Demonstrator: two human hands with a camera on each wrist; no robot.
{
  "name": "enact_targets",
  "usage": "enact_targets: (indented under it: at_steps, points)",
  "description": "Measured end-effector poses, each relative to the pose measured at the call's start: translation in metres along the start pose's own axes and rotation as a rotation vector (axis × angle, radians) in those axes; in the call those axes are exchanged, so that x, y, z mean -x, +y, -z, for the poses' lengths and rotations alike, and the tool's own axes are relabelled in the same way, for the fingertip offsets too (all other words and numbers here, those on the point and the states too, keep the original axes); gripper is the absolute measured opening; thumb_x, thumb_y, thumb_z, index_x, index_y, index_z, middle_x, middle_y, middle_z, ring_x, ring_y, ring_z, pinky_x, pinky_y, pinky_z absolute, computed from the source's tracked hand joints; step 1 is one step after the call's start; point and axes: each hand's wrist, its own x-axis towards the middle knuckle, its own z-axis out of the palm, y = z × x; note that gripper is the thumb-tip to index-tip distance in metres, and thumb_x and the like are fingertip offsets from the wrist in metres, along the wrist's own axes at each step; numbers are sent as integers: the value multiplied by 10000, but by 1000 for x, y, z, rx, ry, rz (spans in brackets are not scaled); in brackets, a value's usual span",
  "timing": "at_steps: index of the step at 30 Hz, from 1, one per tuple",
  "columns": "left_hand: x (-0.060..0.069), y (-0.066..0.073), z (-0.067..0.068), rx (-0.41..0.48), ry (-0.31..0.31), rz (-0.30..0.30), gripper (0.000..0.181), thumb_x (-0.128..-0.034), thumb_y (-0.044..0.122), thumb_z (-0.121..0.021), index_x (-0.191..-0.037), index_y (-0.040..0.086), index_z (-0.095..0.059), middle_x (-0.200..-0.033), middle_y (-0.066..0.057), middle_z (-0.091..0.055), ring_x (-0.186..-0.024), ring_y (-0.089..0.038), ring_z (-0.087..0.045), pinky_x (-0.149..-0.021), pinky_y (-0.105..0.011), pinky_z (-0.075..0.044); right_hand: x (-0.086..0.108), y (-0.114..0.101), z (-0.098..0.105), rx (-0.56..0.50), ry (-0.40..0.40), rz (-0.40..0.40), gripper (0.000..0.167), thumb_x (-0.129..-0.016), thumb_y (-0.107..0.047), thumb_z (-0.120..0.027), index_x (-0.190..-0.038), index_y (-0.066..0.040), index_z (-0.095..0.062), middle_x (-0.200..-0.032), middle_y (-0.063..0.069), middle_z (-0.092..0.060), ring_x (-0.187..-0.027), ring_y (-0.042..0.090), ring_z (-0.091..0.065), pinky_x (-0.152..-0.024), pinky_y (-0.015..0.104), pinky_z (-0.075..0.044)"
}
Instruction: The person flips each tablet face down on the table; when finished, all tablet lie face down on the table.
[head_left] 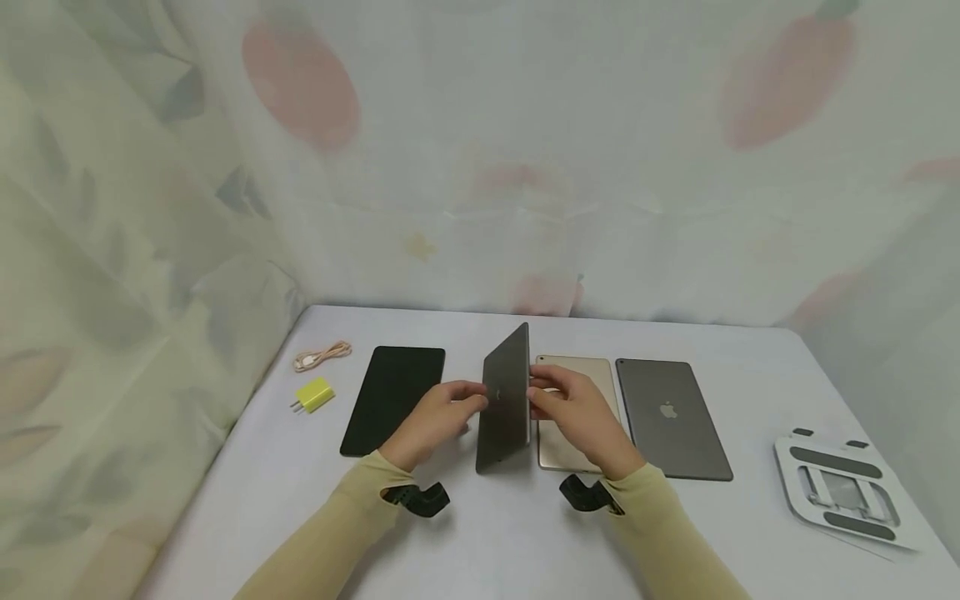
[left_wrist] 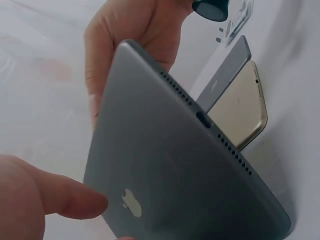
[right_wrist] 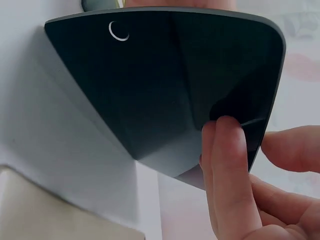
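A grey tablet (head_left: 506,400) stands tilted on one long edge between the two hands, its apple-logo back to the left. My right hand (head_left: 581,412) holds it by its upper edge, with fingertips on the dark screen (right_wrist: 150,85) and the thumb at the rim in the right wrist view. On the back side, the left hand (head_left: 438,417) has its extended fingers at the tablet, the thumb near the logo (left_wrist: 131,202) in the left wrist view. Beside the right hand lies a gold tablet (head_left: 558,450); left of the standing one is a black-screened tablet (head_left: 390,400).
Another grey tablet (head_left: 667,412) lies back up right of the gold one. A yellow charger plug (head_left: 315,394) and a coiled pink cable (head_left: 322,356) lie at the far left. At the right edge of the white table (head_left: 510,550) is a folding stand (head_left: 840,487).
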Motion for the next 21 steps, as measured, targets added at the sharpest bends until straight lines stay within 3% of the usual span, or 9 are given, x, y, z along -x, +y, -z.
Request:
enact_targets:
  at_steps: [6, 13, 21]
  points:
    - [-2, -3, 0, -9, -13, 20, 404, -1052, 304, -650, -1401, 106, -695, -1397, -99, -720, -1319, -297, -673, -1014, -474, -625, 0, 6, 6, -12, 12, -17, 421, -1073, -70, -611, -1488, 0, -605, -1380, 216, -704, -1083, 227, -770, -977, 476, -646]
    - [1, -2, 4, -59, -5, 27, 394, -1041, 346, -660, -1380, 153, -712, -1387, -68, -725, -1194, -266, -709, -1038, -503, -588, -1, 11, 5, 11, 19, -51, 409, -1074, -61, -600, -1476, 12, -614, -1329, 200, -721, -1042, 199, -767, -953, 427, -655]
    - [2, -1, 6, -90, -2, 19, 414, -1048, 352, -647, -1397, 139, -708, -1413, -60, -713, -1288, -269, -671, -1100, -548, -548, -4, 16, 0, 27, 54, -88, 385, -1108, -81, -526, -1453, 51, -632, -1345, 222, -721, -1018, 217, -743, -948, 447, -650]
